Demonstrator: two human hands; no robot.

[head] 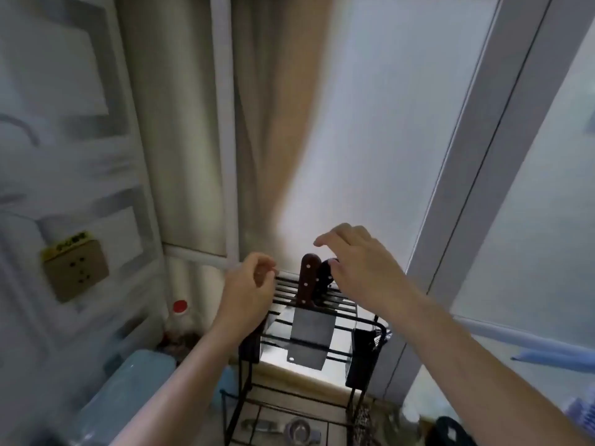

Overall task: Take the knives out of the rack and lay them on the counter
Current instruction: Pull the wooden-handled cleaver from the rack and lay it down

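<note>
A black wire knife rack (pixel 346 305) stands in front of a frosted window. A cleaver with a brown riveted handle (pixel 307 281) stands upright in its top slots, its wide steel blade (pixel 310 341) hanging below. A second knife with a dark handle (pixel 323 273) stands right behind it. My right hand (pixel 360 265) hovers just above and to the right of the handles, fingers spread, holding nothing. My left hand (pixel 251 284) is at the rack's left top edge, its fingers loosely curled and apart with nothing in them.
A black holder (pixel 367 346) hangs on the rack's right side. A bottle with a red cap (pixel 179 306) and a light blue container (pixel 141 378) sit at the left by the tiled wall. A wall socket (pixel 75 268) is further left. Small metal items (pixel 299 429) lie under the rack.
</note>
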